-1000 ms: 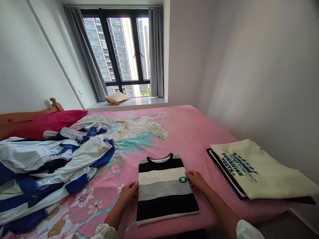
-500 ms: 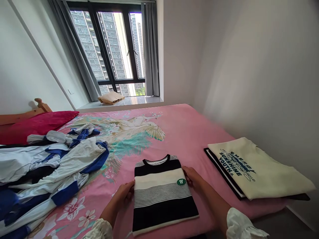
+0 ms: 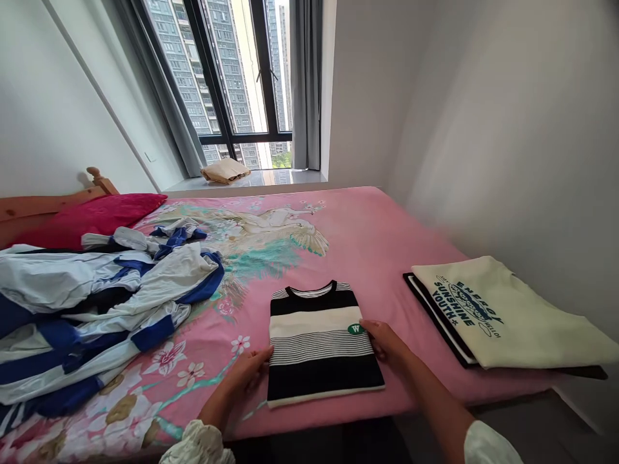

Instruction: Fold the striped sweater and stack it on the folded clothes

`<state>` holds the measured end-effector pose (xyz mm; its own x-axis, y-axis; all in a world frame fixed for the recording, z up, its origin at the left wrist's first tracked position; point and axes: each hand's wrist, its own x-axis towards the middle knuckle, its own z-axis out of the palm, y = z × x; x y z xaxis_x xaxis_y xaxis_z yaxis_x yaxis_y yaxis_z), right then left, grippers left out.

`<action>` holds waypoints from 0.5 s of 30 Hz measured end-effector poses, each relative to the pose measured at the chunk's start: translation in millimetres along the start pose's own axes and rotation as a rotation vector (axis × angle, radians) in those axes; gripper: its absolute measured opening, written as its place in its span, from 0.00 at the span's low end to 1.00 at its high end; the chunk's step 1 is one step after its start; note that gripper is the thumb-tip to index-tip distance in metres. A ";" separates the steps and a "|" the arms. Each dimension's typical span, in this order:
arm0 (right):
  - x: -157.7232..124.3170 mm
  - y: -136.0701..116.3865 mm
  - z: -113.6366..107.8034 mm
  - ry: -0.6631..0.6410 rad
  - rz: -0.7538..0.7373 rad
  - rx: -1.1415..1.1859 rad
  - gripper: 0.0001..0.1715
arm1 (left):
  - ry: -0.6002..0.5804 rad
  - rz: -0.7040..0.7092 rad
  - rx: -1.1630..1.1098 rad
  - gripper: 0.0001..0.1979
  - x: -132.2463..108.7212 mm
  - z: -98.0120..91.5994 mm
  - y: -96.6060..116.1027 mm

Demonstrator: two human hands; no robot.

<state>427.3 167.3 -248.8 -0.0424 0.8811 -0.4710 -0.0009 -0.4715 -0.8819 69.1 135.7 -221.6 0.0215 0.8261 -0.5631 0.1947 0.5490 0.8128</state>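
A folded T-shirt (image 3: 322, 377) with black, cream and thin striped bands lies flat on the bed, its collar pointing away from me. It bears a small green oval patch marked W. At the shirt's left edge, my left hand (image 3: 247, 372) is closed, thumb and fingers pinching the side. Opposite it, my right hand (image 3: 387, 343) grips the right edge just below the patch, with its thumb on top. The fingertips under the fabric are partly hidden on both sides.
Crumpled white and blue clothes (image 3: 111, 303) are heaped at the left, before a red pillow (image 3: 91, 219). Folded garments lie at the right, a cream printed one (image 3: 527, 322) on top. Pink bedding (image 3: 367, 245) reaches the bed's near edge. Beige folded fabric (image 3: 225, 171) rests on the windowsill.
Both hands now hold the striped T-shirt's sides a little nearer its hem. My view has shifted, so the bed and clothes appear higher and further right.
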 end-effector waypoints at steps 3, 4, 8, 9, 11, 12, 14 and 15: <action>-23.7 14.1 -5.8 -0.067 0.006 -0.019 0.20 | -0.108 -0.006 0.026 0.28 -21.9 -1.7 -10.8; -29.6 17.5 -6.4 -0.076 0.007 -0.024 0.20 | -0.128 -0.004 0.033 0.27 -26.7 -1.3 -12.5; -44.1 26.1 -1.6 -0.032 -0.001 -0.042 0.21 | -0.136 0.036 0.040 0.27 -37.7 4.0 -16.7; -46.8 27.7 0.7 -0.005 -0.012 -0.045 0.21 | -0.124 0.043 0.043 0.27 -39.8 5.8 -18.5; -52.9 31.1 4.9 0.045 -0.034 -0.056 0.22 | -0.085 0.054 0.052 0.27 -44.0 9.4 -23.5; -56.3 32.9 6.4 0.063 -0.046 -0.066 0.23 | -0.058 0.062 0.059 0.28 -45.9 11.1 -26.5; -63.7 36.5 7.3 0.088 -0.069 -0.103 0.24 | 0.003 0.093 0.072 0.27 -48.7 14.2 -32.4; -67.2 38.2 7.0 0.099 -0.083 -0.125 0.24 | 0.031 0.117 0.078 0.27 -49.4 15.7 -35.0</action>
<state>423.1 89.8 -250.7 0.0513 0.9189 -0.3911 0.1239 -0.3944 -0.9105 76.6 73.7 -224.5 0.0182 0.8879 -0.4596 0.2686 0.4384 0.8577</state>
